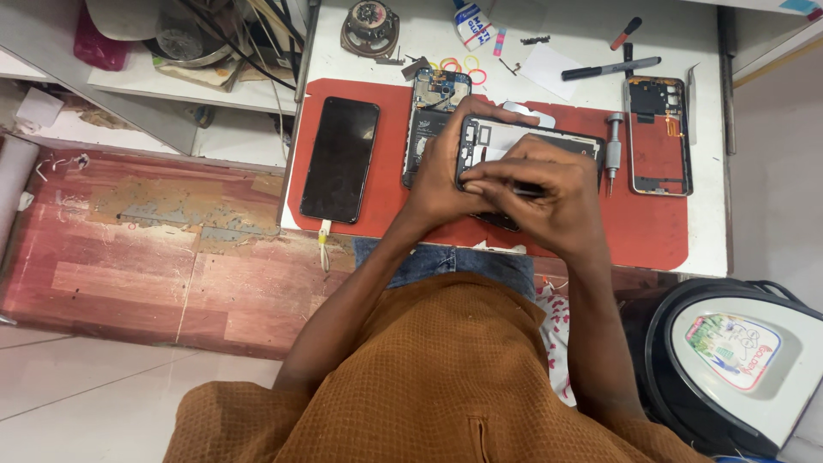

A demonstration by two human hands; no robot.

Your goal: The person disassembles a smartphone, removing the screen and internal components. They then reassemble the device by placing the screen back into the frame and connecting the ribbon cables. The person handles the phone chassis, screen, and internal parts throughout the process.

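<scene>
In the middle of the frame, over the red mat, the left hand clamps the left end of a dark phone frame whose long axis runs left to right, while the right hand, closed on a thin tool, works beside it.

A red mat covered most of the white table. On its left part lay a black phone, screen up, with a white cable plugged into its near end. An opened phone with bared circuit boards lay just right of it. At the right lay a red phone frame, a small silver screwdriver beside it. Farther back lay a black marker, coloured rubber bands, a glue tube and a round speaker.
</scene>
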